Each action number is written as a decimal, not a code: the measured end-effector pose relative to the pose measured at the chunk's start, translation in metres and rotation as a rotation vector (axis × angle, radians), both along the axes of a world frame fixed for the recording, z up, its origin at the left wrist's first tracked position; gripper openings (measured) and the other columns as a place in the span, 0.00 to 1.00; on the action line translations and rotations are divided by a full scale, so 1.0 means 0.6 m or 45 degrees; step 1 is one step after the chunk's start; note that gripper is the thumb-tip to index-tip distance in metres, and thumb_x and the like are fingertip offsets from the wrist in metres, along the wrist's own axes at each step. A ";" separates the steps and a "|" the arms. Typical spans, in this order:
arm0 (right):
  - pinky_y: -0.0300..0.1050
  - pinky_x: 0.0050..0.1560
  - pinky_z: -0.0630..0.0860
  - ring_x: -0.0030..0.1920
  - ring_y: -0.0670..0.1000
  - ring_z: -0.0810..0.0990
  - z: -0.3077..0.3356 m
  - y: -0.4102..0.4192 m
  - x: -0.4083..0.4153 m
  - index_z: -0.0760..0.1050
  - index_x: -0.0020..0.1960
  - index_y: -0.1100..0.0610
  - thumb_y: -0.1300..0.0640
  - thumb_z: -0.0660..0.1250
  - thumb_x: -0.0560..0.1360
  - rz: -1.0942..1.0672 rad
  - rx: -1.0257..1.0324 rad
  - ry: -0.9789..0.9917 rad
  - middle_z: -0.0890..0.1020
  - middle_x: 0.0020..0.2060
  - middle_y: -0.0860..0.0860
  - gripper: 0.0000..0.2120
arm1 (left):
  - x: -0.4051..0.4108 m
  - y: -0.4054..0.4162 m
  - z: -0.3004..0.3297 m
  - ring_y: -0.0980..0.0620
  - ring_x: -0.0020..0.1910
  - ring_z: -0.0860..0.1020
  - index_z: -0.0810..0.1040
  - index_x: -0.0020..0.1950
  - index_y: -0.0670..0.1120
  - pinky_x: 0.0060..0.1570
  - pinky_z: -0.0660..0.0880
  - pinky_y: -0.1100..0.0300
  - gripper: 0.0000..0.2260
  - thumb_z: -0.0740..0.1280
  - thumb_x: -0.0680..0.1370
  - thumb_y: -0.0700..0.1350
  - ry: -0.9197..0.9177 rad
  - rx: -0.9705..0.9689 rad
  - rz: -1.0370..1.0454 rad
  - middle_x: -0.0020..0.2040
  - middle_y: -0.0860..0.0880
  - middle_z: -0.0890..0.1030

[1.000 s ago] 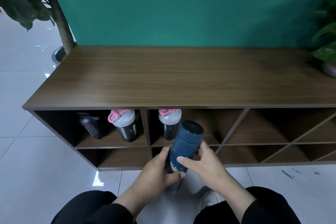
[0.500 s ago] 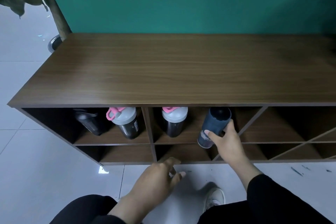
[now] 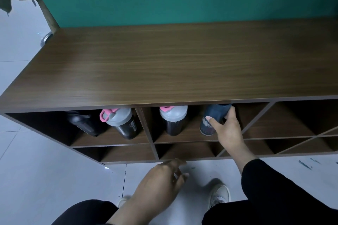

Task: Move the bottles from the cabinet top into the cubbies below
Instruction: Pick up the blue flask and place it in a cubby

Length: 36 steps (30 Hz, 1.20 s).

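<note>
- While your right hand point(image 3: 228, 129) wraps its fingers and thumb around the blue bottle point(image 3: 213, 120), that bottle stands inside the second upper cubby point(image 3: 193, 137), its base at or just above the cubby floor; which of the two cannot be told.
- Blue bottle: roughly upright, top tipped a little back under the cabinet top point(image 3: 173, 67). It stands to the right of the grey-lidded bottle point(image 3: 173, 120) in the same cubby, near it but apart.
- Left hand point(image 3: 162, 179): empty, fingers loosely spread, hanging low in front of the lower row of cubbies, touching nothing.
- First upper cubby, to the left: one black bottle point(image 3: 82, 122) and one bottle with a grey lid and pink loop point(image 3: 120, 122), side by side.
- Cabinet top: no bottles seen on the part in view; its right end runs out of frame.
- Step in hand, as judged: setting down the blue bottle, which looks like the last or near-last item of the task.
- Next move, as judged: make sure the base sits flat on the shelf, then loosen the fingers and draw your hand straight back, keeping your thumb clear of the bottle and your knuckles clear of the slanted divider point(image 3: 256, 120) to the right.
- Risk, as judged: a quick pull could tip the tilted bottle toward its grey-lidded neighbour.
</note>
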State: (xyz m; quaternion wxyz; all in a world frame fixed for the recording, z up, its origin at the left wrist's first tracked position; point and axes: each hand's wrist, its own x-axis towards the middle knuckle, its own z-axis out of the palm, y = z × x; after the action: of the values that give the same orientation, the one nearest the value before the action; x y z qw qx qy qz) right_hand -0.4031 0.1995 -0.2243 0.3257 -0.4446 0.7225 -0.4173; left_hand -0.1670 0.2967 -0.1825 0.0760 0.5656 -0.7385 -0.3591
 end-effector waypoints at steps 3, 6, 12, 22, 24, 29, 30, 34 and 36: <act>0.46 0.60 0.75 0.62 0.48 0.77 0.001 -0.003 0.000 0.66 0.68 0.48 0.52 0.76 0.71 0.006 0.009 -0.034 0.79 0.60 0.47 0.29 | 0.000 -0.004 -0.001 0.57 0.49 0.81 0.77 0.67 0.57 0.52 0.77 0.60 0.16 0.64 0.80 0.58 -0.007 0.009 0.008 0.53 0.57 0.84; 0.50 0.65 0.75 0.64 0.49 0.77 0.000 0.002 -0.005 0.62 0.72 0.45 0.48 0.79 0.67 0.064 0.069 -0.078 0.78 0.64 0.45 0.39 | -0.005 -0.011 0.001 0.57 0.48 0.82 0.79 0.62 0.55 0.51 0.77 0.59 0.13 0.65 0.80 0.57 0.022 0.020 0.032 0.49 0.57 0.84; 0.44 0.70 0.61 0.75 0.49 0.66 0.003 0.025 -0.016 0.48 0.81 0.47 0.54 0.79 0.69 0.143 0.181 -0.128 0.68 0.75 0.48 0.52 | -0.042 -0.035 -0.016 0.60 0.59 0.81 0.75 0.71 0.53 0.52 0.71 0.76 0.19 0.67 0.80 0.51 0.175 0.096 0.123 0.62 0.55 0.83; 0.43 0.74 0.58 0.78 0.53 0.62 -0.018 0.012 -0.059 0.51 0.82 0.54 0.71 0.53 0.80 0.176 0.350 -0.234 0.63 0.79 0.56 0.32 | -0.146 -0.109 -0.048 0.51 0.75 0.69 0.55 0.83 0.44 0.76 0.63 0.59 0.30 0.60 0.81 0.35 0.513 0.416 0.369 0.77 0.46 0.69; 0.43 0.75 0.57 0.79 0.52 0.62 -0.020 0.006 -0.062 0.52 0.81 0.55 0.73 0.51 0.80 0.231 0.347 -0.236 0.63 0.79 0.56 0.32 | -0.168 -0.128 -0.057 0.51 0.76 0.68 0.51 0.83 0.45 0.78 0.61 0.57 0.32 0.60 0.81 0.35 0.554 0.427 0.370 0.78 0.46 0.68; 0.44 0.76 0.59 0.77 0.50 0.65 -0.033 -0.008 -0.065 0.61 0.79 0.53 0.71 0.51 0.81 0.313 0.334 -0.243 0.70 0.75 0.52 0.29 | -0.211 -0.168 -0.086 0.54 0.73 0.72 0.51 0.83 0.52 0.77 0.64 0.52 0.38 0.61 0.74 0.42 0.654 0.446 0.295 0.73 0.53 0.74; 0.46 0.77 0.60 0.76 0.50 0.66 -0.034 -0.009 -0.065 0.62 0.78 0.54 0.71 0.51 0.81 0.296 0.334 -0.257 0.70 0.75 0.52 0.29 | -0.217 -0.174 -0.087 0.54 0.72 0.73 0.50 0.83 0.51 0.77 0.64 0.53 0.38 0.60 0.75 0.41 0.667 0.449 0.298 0.71 0.53 0.75; 0.51 0.77 0.64 0.73 0.50 0.71 -0.043 -0.007 -0.071 0.66 0.76 0.56 0.70 0.52 0.82 0.196 0.301 -0.300 0.74 0.71 0.53 0.24 | -0.226 -0.197 -0.093 0.56 0.69 0.73 0.50 0.83 0.50 0.76 0.65 0.54 0.39 0.59 0.72 0.41 0.686 0.411 0.290 0.67 0.54 0.75; 0.55 0.75 0.67 0.71 0.51 0.73 -0.045 -0.006 -0.074 0.68 0.75 0.55 0.68 0.53 0.82 0.158 0.280 -0.302 0.75 0.71 0.53 0.23 | -0.227 -0.209 -0.095 0.56 0.68 0.74 0.57 0.81 0.53 0.75 0.66 0.55 0.37 0.59 0.72 0.39 0.689 0.389 0.266 0.67 0.55 0.76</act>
State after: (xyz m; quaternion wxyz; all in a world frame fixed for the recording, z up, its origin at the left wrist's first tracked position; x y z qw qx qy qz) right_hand -0.4478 0.1959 -0.2511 0.4805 -0.3978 0.6914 -0.3643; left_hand -0.3029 0.1713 -0.2395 0.2201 0.5273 -0.5672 -0.5932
